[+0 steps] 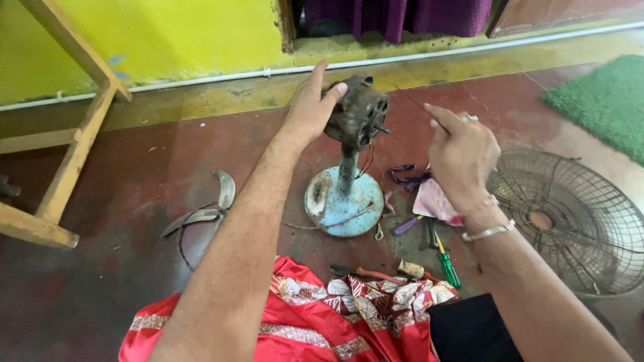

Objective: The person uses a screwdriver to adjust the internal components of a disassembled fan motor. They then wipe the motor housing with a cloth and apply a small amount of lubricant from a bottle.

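A red patterned cloth (322, 315) is spread nearest the viewer, with a green-handled screwdriver (447, 265) and small tools laid just beyond it. On the red floor (100, 281) a stripped fan stand is set upright on its blue round base (342, 201). Its motor housing (357, 110) is gripped from the left by the left hand (310, 107), arm extended, apparently for steadiness. A thin wire (416, 102) is pinched in the raised right hand (461, 157) (wrist bent). A fan blade (208, 211) and wire guard (570, 214) lie aside.
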